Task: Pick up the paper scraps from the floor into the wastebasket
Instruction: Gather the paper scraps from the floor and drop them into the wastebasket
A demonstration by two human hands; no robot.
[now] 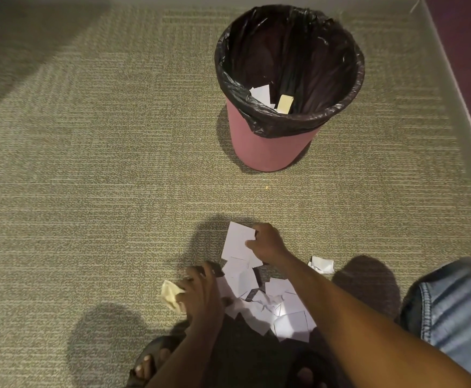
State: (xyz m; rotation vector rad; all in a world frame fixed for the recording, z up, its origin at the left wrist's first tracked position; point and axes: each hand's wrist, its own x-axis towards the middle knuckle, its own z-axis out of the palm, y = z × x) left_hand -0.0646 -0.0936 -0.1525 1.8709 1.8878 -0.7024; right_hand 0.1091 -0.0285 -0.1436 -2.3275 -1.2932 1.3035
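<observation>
The gathering step is in hand, and the task looks early to middling: most of the paper is not yet in the wastebasket point(267, 149).

The right hand point(267, 245) is clamped on a large white scrap point(237, 242), thumb over its near edge and fingers curled at its far corner. The scrap seems to lie flat on the carpeted floor point(88, 191). Between the two hands and nearer the person spreads a pile of white scraps point(279, 312), overlapping one another.

The left hand point(200, 295) is curled down at the pile's edge. A crumpled yellowish scrap point(169, 295) touches its outer side, but I cannot tell whether the fingers hold it or only rest against it. A small folded scrap point(321, 264) lies alone, just to the outer side of the right forearm.

The wastebasket stands well beyond the right hand, its black liner point(298, 51) open, with a few pieces already inside.

The next move probably calls for lifting the pinched scrap, perhaps with more swept in beneath it, then carrying it forward over the rim. Loose sheets may slip out on the way.
</observation>
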